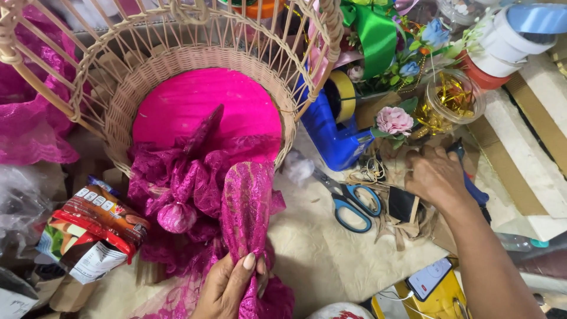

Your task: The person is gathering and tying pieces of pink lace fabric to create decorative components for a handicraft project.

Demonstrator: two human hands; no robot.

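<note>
Left hand clamped on pink lace cloth, red snack packet (crumpled) beside, right hand's grip unclear.

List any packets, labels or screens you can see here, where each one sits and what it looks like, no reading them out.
Snack packet: lower left, beside the pink lace cloth; crumpled pouch, red, brown and white.
Phone: bottom right, on a yellow box under the right arm; flat rectangle, lit white screen, cable attached.
Neither hand touches them: the left hand grips the cloth, and the right hand is by the scissors.
</note>
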